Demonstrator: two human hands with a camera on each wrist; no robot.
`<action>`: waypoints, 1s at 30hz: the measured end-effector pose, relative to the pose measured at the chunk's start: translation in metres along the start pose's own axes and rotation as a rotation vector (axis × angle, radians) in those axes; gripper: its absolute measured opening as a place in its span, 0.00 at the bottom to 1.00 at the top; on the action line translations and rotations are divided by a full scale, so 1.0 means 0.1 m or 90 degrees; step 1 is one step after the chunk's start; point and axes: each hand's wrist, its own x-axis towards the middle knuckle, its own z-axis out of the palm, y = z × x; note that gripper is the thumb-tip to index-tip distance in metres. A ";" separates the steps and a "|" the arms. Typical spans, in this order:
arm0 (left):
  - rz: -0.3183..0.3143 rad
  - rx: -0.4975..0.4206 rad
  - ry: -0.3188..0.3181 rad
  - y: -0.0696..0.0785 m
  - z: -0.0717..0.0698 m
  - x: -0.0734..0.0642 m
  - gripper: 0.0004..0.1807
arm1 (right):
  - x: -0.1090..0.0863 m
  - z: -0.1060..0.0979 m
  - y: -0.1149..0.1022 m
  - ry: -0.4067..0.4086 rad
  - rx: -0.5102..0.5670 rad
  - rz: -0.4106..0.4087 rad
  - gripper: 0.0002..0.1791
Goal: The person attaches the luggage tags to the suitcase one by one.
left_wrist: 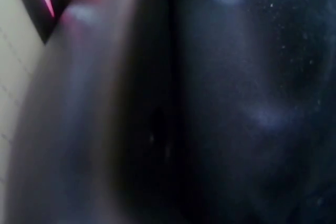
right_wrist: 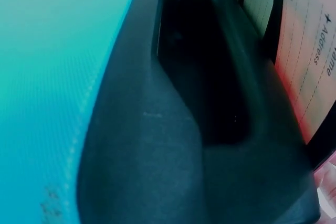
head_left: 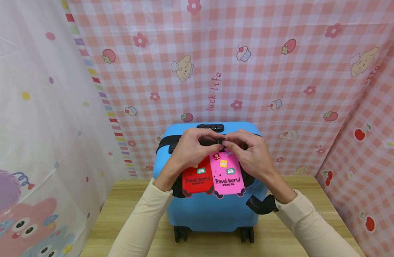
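Note:
A light blue suitcase point(head_left: 213, 212) stands upright on its wheels. Two luggage tags, one red point(head_left: 197, 182) and one pink point(head_left: 229, 185), hang side by side at its front, both printed "Travel World". Above them, my left hand point(head_left: 195, 147) and right hand point(head_left: 249, 151) meet fingertip to fingertip, pinching the thin black strap point(head_left: 220, 141) of the pink tag. The fingers cover much of the strap and its fastening. In the right wrist view, the suitcase's black handle point(right_wrist: 257, 171) appears beside the tag's lined back point(right_wrist: 310, 51). The left wrist view is mostly dark blur.
A black combination lock point(head_left: 210, 127) sits on the suitcase top, and a black band point(head_left: 168, 141) crosses it. Beneath is a wooden table point(head_left: 126, 214). Pink checked cloth point(head_left: 216, 46) hangs close behind and at the right; pale cloth point(head_left: 39, 125) hangs at the left.

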 end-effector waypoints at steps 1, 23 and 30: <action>-0.003 0.003 0.000 0.00 0.00 0.00 0.12 | 0.00 0.00 0.00 0.000 0.004 0.002 0.07; -0.053 0.025 -0.016 0.03 0.01 0.00 0.13 | -0.04 -0.04 0.01 0.017 0.106 0.034 0.06; -0.055 0.039 0.001 0.01 -0.01 -0.01 0.13 | -0.04 -0.03 0.03 0.021 0.081 -0.025 0.07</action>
